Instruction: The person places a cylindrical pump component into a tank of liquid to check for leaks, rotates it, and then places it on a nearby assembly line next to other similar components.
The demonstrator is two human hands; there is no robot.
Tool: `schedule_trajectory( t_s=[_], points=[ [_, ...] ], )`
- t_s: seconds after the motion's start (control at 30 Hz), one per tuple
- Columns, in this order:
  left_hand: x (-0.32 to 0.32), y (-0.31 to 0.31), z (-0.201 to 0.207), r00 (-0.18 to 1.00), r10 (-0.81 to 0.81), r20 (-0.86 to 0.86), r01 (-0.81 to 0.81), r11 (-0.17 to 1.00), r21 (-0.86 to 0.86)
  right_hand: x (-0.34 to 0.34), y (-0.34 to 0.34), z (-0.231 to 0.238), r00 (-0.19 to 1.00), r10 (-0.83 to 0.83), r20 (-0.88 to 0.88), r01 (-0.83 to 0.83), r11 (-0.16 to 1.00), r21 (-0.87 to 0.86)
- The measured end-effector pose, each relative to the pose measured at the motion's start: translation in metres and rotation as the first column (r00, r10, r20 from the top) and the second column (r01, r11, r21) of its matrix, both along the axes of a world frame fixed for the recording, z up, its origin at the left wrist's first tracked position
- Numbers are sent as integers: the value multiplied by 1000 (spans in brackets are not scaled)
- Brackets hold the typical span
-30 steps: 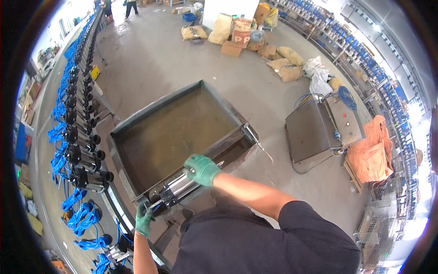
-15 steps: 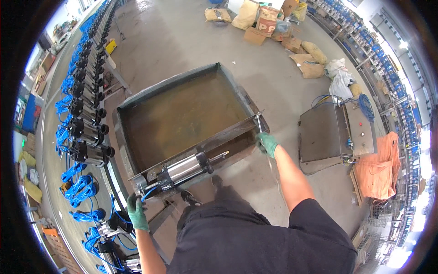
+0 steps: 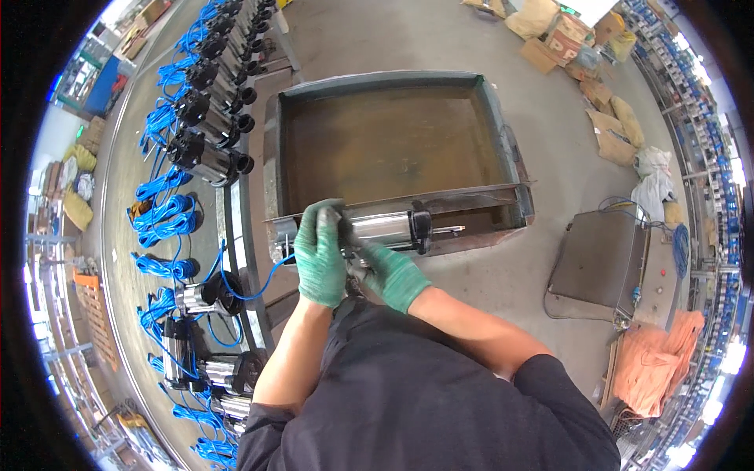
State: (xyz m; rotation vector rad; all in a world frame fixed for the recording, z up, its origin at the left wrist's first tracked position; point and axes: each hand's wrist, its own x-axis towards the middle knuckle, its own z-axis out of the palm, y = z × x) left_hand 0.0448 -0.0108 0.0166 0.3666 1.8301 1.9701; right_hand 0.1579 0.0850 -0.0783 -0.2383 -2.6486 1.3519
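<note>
A steel-bodied pump (image 3: 385, 230) with black ends lies across the near side of a metal water tank (image 3: 503, 125). My left hand (image 3: 320, 263), in a green glove, is closed around the pump's left end, its fingers bent over the black part. Close beside it, my right hand (image 3: 397, 279), gloved too, reaches in under that same end. Its fingers look closed, but what they hold is hidden and blurred. A blue cable (image 3: 271, 281) runs from near my left hand toward the bench. At the pump's right end a thin fitting (image 3: 449, 229) sticks out.
On the left, a long bench (image 3: 118, 228) carries a row of similar pumps (image 3: 206, 153) and coiled blue cables (image 3: 169, 216). To the right stands a metal box (image 3: 597, 263) near an orange cloth (image 3: 656, 365). Sacks (image 3: 616, 133) lie on the floor farther off.
My right hand has left the metal handle at the tank's right end and come across to the pump's left end. My left hand has moved up and right onto the pump. The view has shifted.
</note>
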Motion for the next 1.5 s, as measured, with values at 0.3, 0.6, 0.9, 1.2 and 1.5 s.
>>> schedule_trajectory(
  t_s=[0.3, 0.6, 0.9, 1.2, 1.5],
  points=[
    [-107, -148, -123, 682, 508, 526, -415, 861, -294, -6, 75, 59, 975, -68, -210, 149, 906, 396],
    [-131, -145, -150, 717, 317, 621, -83, 923, -376, -43, 103, 38, 955, -121, 270, 67, 977, 201],
    [-139, -143, -143, 719, 185, 670, 74, 938, -339, -45, 103, 33, 967, -123, 222, 58, 958, 280],
    [-137, -141, -161, 786, 166, 596, 73, 932, -356, -47, 97, 32, 976, -156, 153, 111, 958, 264],
    [-135, -136, -162, 821, 190, 538, 95, 884, -457, -45, 97, 28, 966, -187, 178, 127, 944, 303]
  ],
)
